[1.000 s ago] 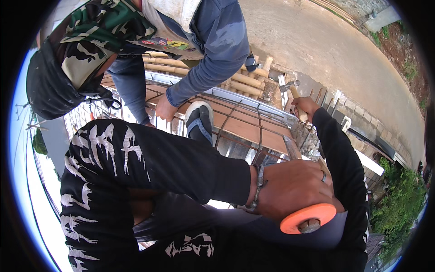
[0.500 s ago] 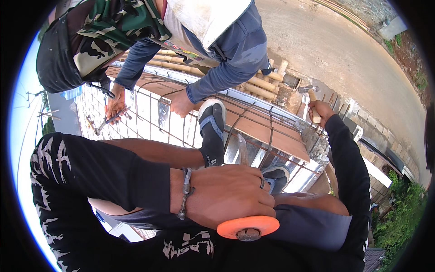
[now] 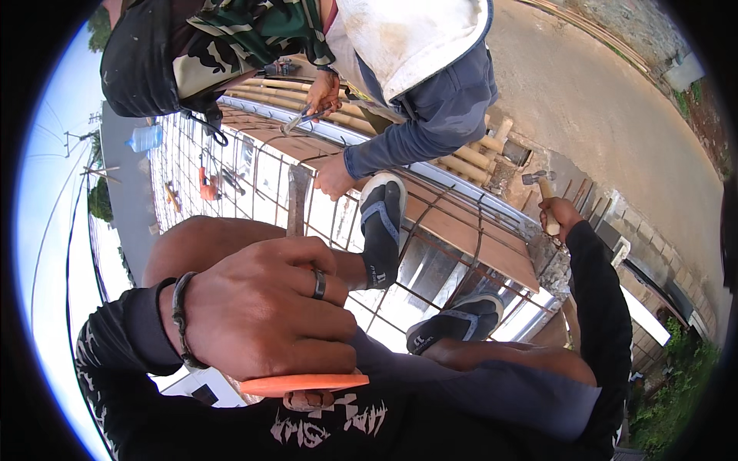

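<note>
My left hand (image 3: pixel 265 311) is wrapped round a chisel (image 3: pixel 297 201) just in front of my body. Its flat metal blade points away from me, over the rebar grid, and an orange round hand guard (image 3: pixel 307 384) sits at the near end, below my fist. Out to the right, my right hand (image 3: pixel 563 215) grips the wooden handle of a hammer (image 3: pixel 547 194), the metal head upward. A co-worker's hand (image 3: pixel 323 94) holds a pincer-like tool (image 3: pixel 296 123) by the board edge; the other hand (image 3: pixel 334 177) is at the rebar.
Rebar mesh (image 3: pixel 377 303) spreads beneath my sandalled feet (image 3: pixel 384 219), along a brown board (image 3: pixel 492 253). Bamboo poles (image 3: pixel 453 165) lie beyond it. An orange tool (image 3: pixel 207 184) and pliers (image 3: pixel 232 181) rest on the mesh, near a blue water jug (image 3: pixel 144 138). A road runs at far right.
My left hand has swung left with the chisel, its blade now beside the co-worker's lower hand. The co-worker's other hand has moved from the mesh to the board edge. The view has shifted slightly.
</note>
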`<state>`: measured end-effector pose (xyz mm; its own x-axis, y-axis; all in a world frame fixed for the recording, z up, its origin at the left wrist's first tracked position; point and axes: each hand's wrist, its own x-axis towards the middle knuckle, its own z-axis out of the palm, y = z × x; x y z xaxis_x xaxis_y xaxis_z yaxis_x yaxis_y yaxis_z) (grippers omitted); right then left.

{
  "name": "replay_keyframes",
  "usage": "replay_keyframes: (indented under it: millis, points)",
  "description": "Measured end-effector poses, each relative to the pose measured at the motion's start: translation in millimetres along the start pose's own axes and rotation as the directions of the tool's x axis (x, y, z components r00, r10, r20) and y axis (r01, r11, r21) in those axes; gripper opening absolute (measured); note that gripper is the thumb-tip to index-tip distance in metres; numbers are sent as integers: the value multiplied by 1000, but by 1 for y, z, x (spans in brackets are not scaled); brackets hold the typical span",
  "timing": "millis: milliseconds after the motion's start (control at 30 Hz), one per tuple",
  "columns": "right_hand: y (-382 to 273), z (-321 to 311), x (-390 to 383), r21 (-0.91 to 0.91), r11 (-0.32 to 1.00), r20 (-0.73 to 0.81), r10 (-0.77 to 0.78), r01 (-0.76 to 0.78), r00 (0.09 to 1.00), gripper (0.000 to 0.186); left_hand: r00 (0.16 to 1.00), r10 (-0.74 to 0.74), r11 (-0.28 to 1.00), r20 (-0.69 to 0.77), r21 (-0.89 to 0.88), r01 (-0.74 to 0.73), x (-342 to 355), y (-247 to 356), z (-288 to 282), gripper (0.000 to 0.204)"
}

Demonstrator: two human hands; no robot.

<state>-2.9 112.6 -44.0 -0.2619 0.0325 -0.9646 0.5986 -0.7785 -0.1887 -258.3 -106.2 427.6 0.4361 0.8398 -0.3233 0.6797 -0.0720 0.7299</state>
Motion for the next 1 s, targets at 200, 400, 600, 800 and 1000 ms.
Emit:
replay_keyframes:
  millis: [200, 400, 600, 800, 1000]
  points:
    - [5, -4, 11, -67, 997, -17, -28, 27, 999, 9, 983, -7, 1000, 185, 6, 6, 19, 6, 21, 14]
    - [5, -12, 8, -87, 995, -40, -62, 59, 997, 6, 957, -97, 991, 272, 119, 67, 25, -1, 24, 14]
    - [7, -9, 11, -113, 992, -102, -70, 58, 992, 8, 968, -71, 996, 239, 69, 56, 29, -2, 23, 19]
    - [8, -12, 9, -114, 993, -63, -48, 40, 997, 9, 976, -66, 997, 206, 44, 58, 31, -4, 21, 19]
    - [9, -7, 9, -126, 992, -91, -33, 22, 995, 10, 972, -99, 995, 211, 27, 95, 29, -6, 23, 18]
